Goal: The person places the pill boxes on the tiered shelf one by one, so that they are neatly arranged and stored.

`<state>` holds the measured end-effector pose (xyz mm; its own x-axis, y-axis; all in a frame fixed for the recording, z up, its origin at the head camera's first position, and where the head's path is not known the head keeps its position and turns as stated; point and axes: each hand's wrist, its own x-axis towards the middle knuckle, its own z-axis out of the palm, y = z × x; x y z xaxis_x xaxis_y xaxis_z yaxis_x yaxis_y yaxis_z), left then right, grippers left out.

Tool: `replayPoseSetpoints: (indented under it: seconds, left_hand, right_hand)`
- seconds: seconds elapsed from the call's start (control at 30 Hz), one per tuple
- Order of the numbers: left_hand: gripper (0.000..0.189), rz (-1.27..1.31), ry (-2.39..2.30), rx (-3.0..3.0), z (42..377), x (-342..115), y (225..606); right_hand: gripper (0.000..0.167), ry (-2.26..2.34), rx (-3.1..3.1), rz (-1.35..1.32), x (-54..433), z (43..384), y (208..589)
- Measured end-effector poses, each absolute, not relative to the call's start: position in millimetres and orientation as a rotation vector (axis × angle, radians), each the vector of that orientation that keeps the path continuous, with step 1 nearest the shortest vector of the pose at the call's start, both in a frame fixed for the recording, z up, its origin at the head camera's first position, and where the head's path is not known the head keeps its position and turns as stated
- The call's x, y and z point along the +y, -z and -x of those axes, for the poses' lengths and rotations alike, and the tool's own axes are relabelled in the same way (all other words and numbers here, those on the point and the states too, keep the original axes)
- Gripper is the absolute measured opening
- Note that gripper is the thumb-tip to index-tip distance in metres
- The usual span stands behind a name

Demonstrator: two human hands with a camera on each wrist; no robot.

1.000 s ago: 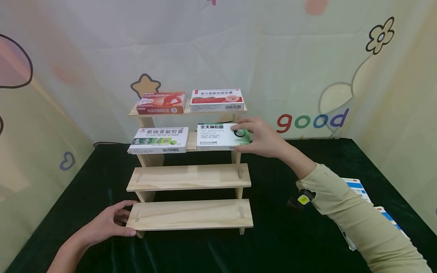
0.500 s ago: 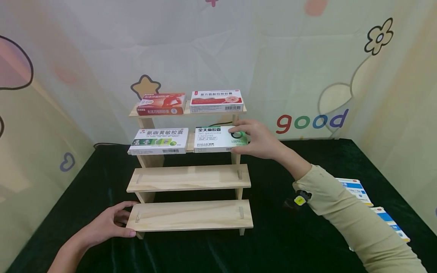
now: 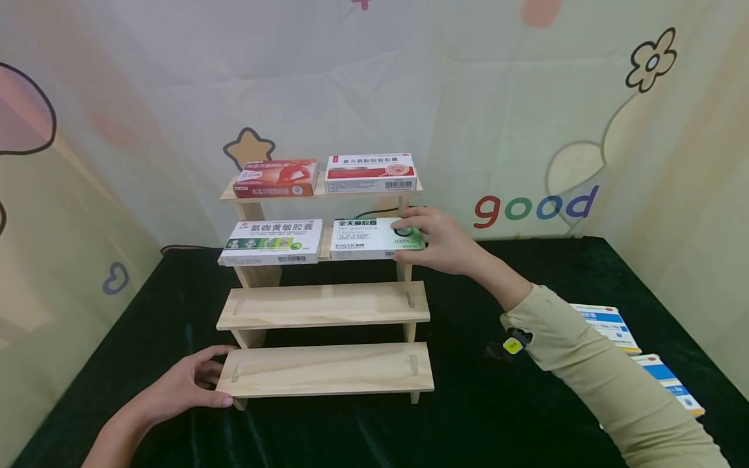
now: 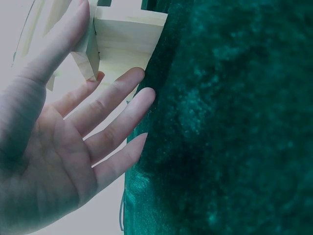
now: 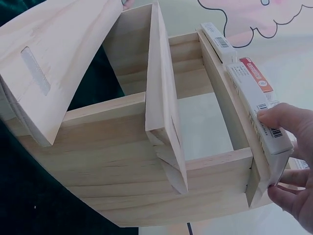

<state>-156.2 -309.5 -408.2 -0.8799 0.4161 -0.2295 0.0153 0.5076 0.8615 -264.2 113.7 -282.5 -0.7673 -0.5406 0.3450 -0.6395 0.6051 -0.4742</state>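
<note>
A wooden stepped display rack (image 3: 328, 369) with several plank shelves stands in the middle of the head view. My left hand (image 3: 175, 385) grips the left end of its lowest shelf, thumb at the front corner and index finger at the back edge; the left wrist view shows the other fingers (image 4: 112, 129) spread out below the board. On the second shelf from the top, my right hand (image 3: 447, 242) pinches the right end of a white and green medicine box (image 3: 359, 239), thumb on the front face. This box (image 5: 252, 100) lies flat along the shelf, its right end partly covered by fingers.
Left of it lies another white and green medicine box (image 3: 272, 242). The top shelf bears a red medicine box (image 3: 276, 179) and a white and red one (image 3: 371, 173). Blue and white boxes (image 3: 608, 325) lie on the dark green cloth (image 3: 497, 416) at right, partly behind the sleeve.
My right hand has shifted the white and green box slightly left and down onto the shelf, closer to its neighbour. The left hand has stayed in place.
</note>
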Motion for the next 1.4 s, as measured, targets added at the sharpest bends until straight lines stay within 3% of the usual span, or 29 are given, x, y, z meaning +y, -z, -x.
replayPoseSetpoints:
  seconds: [1.4]
  left_hand:
    - [0.076,-0.337,-1.346,2.337,155.8,-309.4,408.0]
  right_hand:
    - [0.051,-0.885,-2.564,-1.062,115.7,268.6,297.0]
